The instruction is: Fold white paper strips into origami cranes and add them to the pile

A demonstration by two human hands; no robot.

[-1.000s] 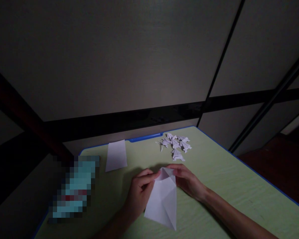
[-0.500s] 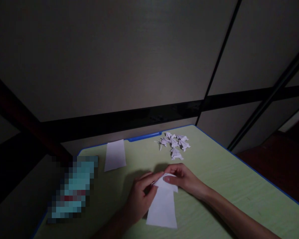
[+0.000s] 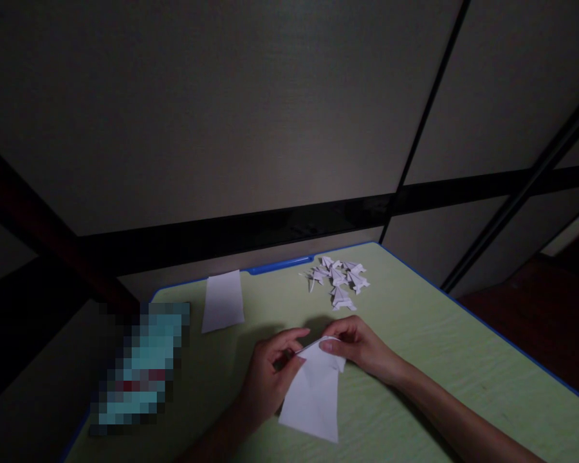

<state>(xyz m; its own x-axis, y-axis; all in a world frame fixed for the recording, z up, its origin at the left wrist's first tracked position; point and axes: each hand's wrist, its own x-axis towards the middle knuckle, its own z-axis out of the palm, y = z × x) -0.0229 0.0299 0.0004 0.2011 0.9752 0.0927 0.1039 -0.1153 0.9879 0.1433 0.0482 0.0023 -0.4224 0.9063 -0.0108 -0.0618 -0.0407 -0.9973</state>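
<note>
Nearby, folded paper shapes (image 3: pixel 340 283), blank sheet (image 3: pixel 223 301), blue-edged table (image 3: pixel 405 308)

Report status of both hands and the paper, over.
Right hand pinching folded paper; left hand at its upper left corner. Paper figures beyond, clear of hands.

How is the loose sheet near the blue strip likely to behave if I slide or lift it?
The loose sheet looks thin and flat, so it would probably flex when lifted by one corner. It seems light, with nothing on top, so a push may shift it easily. Lying flat on the table, it is unlikely to roll or tip.
</note>
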